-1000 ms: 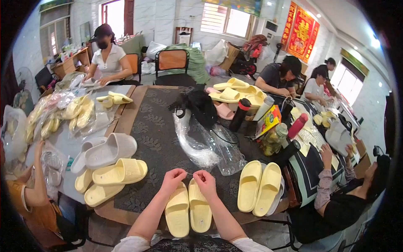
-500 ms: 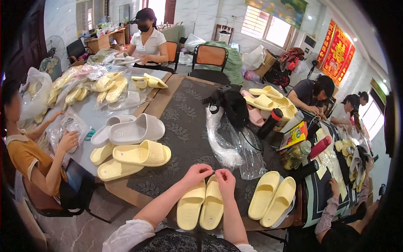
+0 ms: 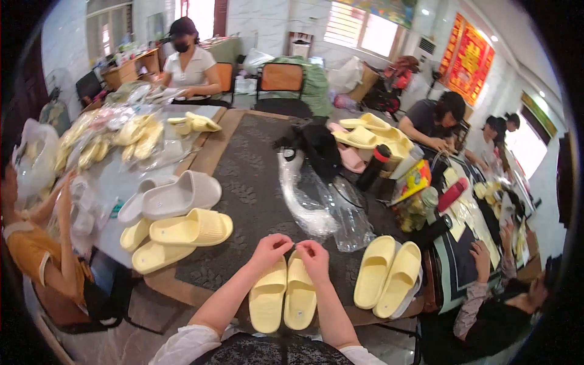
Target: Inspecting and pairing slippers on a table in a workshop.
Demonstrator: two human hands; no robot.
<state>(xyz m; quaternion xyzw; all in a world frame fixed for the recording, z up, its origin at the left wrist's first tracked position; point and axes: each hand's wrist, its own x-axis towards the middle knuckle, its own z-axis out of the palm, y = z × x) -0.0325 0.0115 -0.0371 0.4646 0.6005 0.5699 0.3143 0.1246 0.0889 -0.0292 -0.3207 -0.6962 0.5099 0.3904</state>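
Observation:
A pair of pale yellow slippers stands upright on its soles in front of me, the left slipper beside the right slipper, toes pointing away. Over the toe end of the left one, my left hand is closed in a pinch. My right hand is pinched likewise above the other toe, its fingertips close to the left hand's. Whatever the fingertips hold is too small to make out. Both forearms reach in from the lower edge and partly cover the slippers.
More yellow slippers lie at right, with stacked yellow and grey slippers at left. Clear plastic bags, a black cap and a dark bottle occupy the dark tablecloth. Several co-workers sit around.
The view has shifted a little, moving most things leftward in the picture. My hands stay pinched over the slippers. The co-worker at left has lifted a clear bag; one at right leans further into view.

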